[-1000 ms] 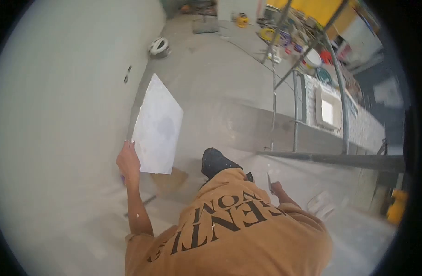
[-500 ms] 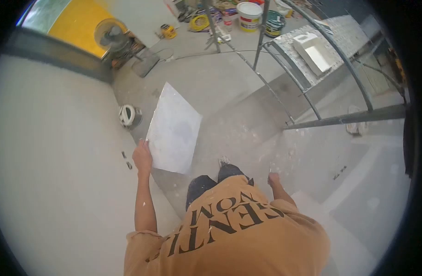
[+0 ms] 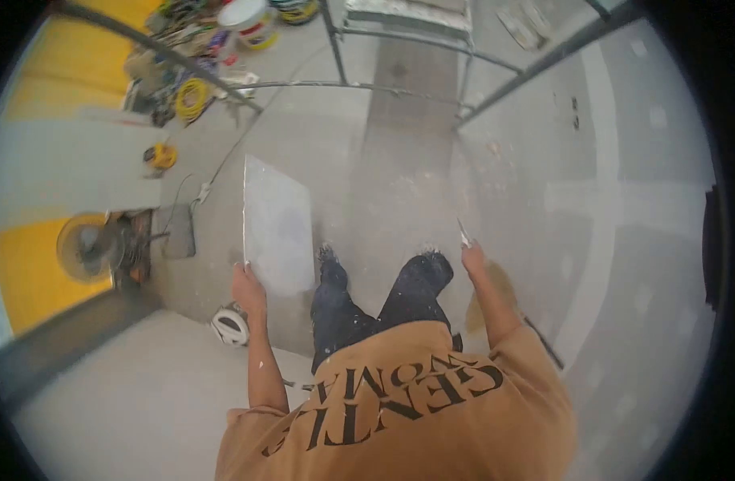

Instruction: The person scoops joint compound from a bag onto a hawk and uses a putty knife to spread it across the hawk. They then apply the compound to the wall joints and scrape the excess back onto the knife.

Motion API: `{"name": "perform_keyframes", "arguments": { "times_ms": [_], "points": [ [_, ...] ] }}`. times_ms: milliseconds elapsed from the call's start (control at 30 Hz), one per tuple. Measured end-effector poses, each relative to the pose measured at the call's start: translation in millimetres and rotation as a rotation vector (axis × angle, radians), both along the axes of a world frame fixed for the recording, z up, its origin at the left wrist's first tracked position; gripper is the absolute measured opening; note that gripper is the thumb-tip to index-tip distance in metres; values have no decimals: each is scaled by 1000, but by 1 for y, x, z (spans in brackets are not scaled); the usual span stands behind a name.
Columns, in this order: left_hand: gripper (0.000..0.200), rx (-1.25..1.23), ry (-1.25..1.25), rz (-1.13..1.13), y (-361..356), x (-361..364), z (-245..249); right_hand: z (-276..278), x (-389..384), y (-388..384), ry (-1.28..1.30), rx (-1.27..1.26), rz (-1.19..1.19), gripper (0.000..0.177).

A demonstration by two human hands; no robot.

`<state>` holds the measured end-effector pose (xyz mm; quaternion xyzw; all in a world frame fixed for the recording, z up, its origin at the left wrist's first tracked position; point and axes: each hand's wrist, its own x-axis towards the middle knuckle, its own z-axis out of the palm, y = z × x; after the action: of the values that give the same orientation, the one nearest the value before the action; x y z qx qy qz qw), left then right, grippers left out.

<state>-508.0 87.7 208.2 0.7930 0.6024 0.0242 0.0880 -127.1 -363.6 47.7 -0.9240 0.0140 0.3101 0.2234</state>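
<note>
My left hand [image 3: 249,290] is closed on the lower left edge of a thin white sheet [image 3: 277,228], a stiff, flat panel with a faint grey patch. The sheet hangs out in front of me, above the floor. On the other side, my right hand [image 3: 473,256] grips a putty knife [image 3: 463,231] by its handle. Its slim blade points forward and is seen nearly edge-on, so its width does not show. Nothing touches the blade.
Metal scaffold bars [image 3: 303,83] cross ahead of me. A fan [image 3: 91,247] stands at left, and a small white-rimmed bucket [image 3: 230,327] is near my left forearm. Buckets [image 3: 247,22] and a yellow coil [image 3: 192,100] lie far left. A jointed wall [image 3: 608,200] rises at right.
My view has swung to the right, so the fan, bucket and scaffold have shifted left. The sheet is still in my left hand, and the knife now shows more clearly in my right.
</note>
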Motion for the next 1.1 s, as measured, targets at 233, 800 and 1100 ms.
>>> {"name": "perform_keyframes", "arguments": {
  "times_ms": [233,800,1100],
  "points": [
    [26,55,-357,-202,27,45,-206,-90,-136,117,-214,186,-297,47],
    [38,-322,-265,-35,-13,68,-255,-22,-224,133,-114,288,-256,44],
    [26,-30,-345,-642,104,273,-353,-327,-12,19,-234,-68,193,56]
  ]
}}
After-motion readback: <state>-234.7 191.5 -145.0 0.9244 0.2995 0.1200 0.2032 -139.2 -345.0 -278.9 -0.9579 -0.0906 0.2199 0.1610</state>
